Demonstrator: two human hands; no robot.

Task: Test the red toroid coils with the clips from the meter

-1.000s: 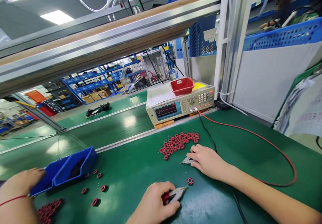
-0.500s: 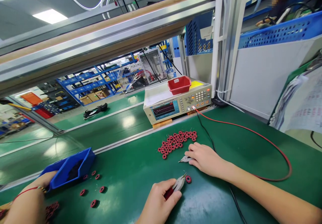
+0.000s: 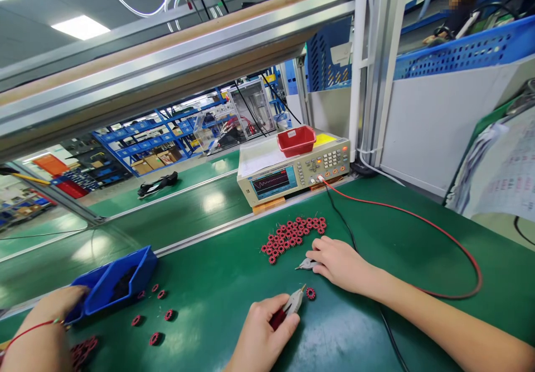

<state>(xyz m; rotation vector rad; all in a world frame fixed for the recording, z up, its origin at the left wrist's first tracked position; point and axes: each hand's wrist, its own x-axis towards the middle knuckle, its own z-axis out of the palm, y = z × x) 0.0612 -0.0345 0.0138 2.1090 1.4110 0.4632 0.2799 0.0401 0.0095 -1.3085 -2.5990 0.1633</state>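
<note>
- At the far left, another person's hand (image 3: pixel 54 305) with a red cord at the wrist touches the near end of a blue plastic bin (image 3: pixel 112 284) that lies on the green matted surface (image 3: pixel 217 283).
- Loose red ring-shaped coils (image 3: pixel 155 312) lie scattered on the surface just in front of the bin.
- The left hand (image 3: pixel 261 336) is clenched around the red handle of a small metal clip probe (image 3: pixel 290 308); the probe tip points at a single red ring-shaped coil (image 3: pixel 310 293) lying just beside it on the surface.
- A cluster of red ring coils (image 3: pixel 295 235) lies beyond, between the hands and the beige bench meter (image 3: pixel 292 174).
- The right hand (image 3: pixel 340 263) rests on the surface, its fingers closed on a second small metal clip probe (image 3: pixel 307 264) whose tip points left.
- A red plastic tray (image 3: pixel 297 140) sits on top of the meter.
- A red cable (image 3: pixel 418 227) and a black cable (image 3: pixel 340 216) run from the meter's front across the surface to the right.
</note>
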